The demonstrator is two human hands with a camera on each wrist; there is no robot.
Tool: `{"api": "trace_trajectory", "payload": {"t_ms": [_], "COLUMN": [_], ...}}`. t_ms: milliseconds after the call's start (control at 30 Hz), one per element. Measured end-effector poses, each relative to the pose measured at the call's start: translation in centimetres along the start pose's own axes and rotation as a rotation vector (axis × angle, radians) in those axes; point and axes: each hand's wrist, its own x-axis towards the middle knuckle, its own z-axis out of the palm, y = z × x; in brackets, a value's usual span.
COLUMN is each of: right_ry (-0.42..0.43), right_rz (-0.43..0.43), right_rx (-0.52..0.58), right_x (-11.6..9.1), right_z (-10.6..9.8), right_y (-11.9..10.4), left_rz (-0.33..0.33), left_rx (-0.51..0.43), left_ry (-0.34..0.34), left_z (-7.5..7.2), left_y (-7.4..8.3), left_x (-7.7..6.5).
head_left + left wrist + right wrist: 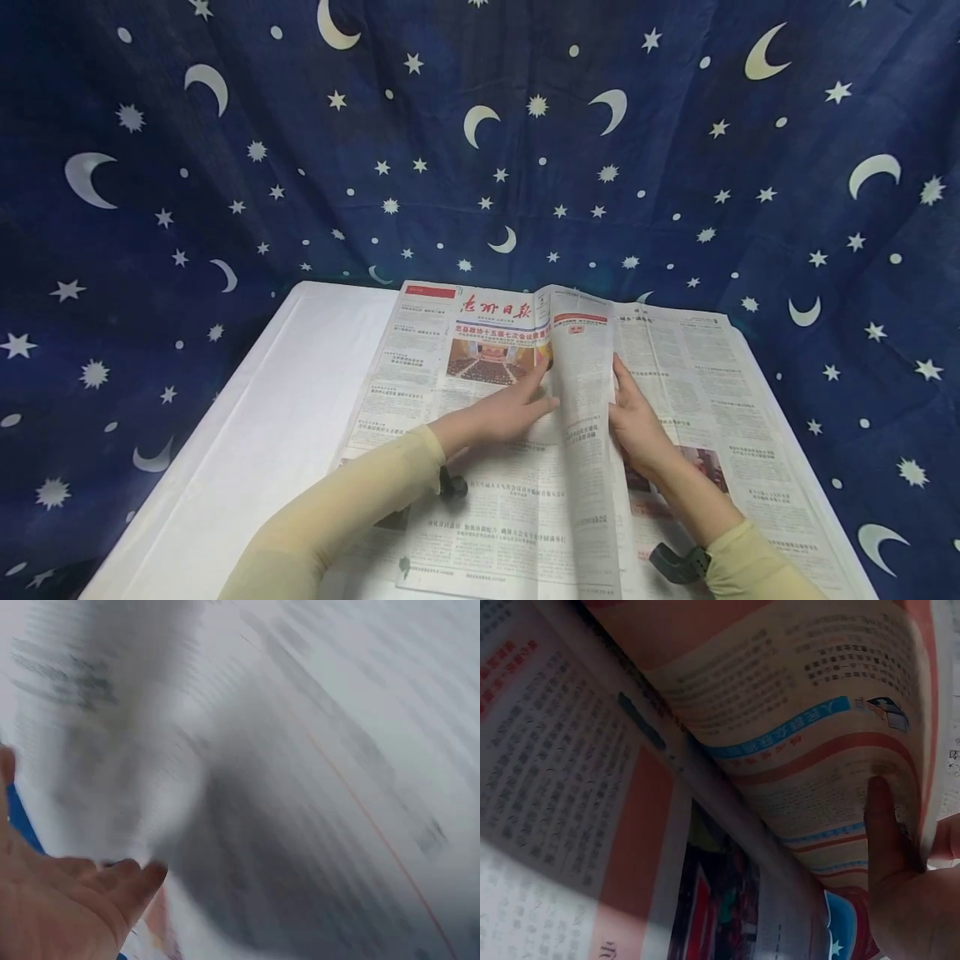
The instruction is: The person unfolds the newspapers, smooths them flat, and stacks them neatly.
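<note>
A newspaper (480,467) lies spread out, with one page (581,392) lifted and curving over near its middle. My right hand (637,425) pinches the right edge of that raised page. In the right wrist view the thumb (885,825) lies against the page's printed inner side, and the other fingers are mostly hidden behind the paper. On the left side of the raised page is my left hand (510,412), its fingers extended and close against the paper. The left wrist view shows the left hand (67,907) beside blurred pages, nothing gripped.
Beneath the newspaper is a white table (277,392), its surface showing on the left. A dark blue cloth (435,200) with moons and stars hangs behind and around it. Dark wrist mounts (678,564) sit on both forearms.
</note>
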Motion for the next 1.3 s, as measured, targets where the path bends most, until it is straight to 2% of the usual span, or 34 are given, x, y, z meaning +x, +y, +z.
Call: {"api": "trace_trajectory", "payload": {"t_ms": [100,167,233,300,467,667,867,1033,1133,1233,1300], "right_ry": [-0.002,-0.011,-0.022,-0.034,-0.045,-0.015,-0.046,-0.068,-0.055,-0.042,-0.033], "right_rz": [-0.012,-0.016,-0.020,-0.022,-0.017,0.031,0.058,0.065,0.057,0.043,0.033], "right_rx": [0.008,0.033,0.043,0.048,0.032,-0.037,-0.064,-0.041,-0.094,-0.161,-0.192], "right_x": [0.2,0.4,0.7,1.0,1.7,2.5,3.2,3.4,3.5,3.5,3.5], "right_z": [0.3,0.6,1.0,1.3,2.3,3.4,4.4,4.9,5.1,5.2,5.2], "right_y": [-0.2,-0.3,-0.4,-0.5,-0.7,-0.9,-0.9,-0.7,-0.6,-0.6,-0.6], "left_rz": [0.015,0.023,0.016,0.006,-0.025,-0.066,-0.090,-0.111,-0.103,-0.067,-0.041], "left_rx": [-0.231,-0.331,-0.398,-0.423,-0.357,-0.282,-0.228,-0.251,-0.171,-0.046,-0.002], "left_ry": [0.038,0.051,0.059,0.069,0.097,0.112,0.077,0.056,0.086,0.116,0.130], "left_z": [-0.4,-0.7,-1.0,-1.2,-1.8,-2.9,-4.3,-5.2,-5.6,-5.9,-6.1], "left_y": [1.6,2.5,3.2,3.5,4.0,4.0,4.0,4.1,3.9,3.4,3.1], "left_x": [0.0,0.1,0.2,0.3,0.3,0.0,-0.6,-1.0,-1.2,-1.5,-1.6]}}
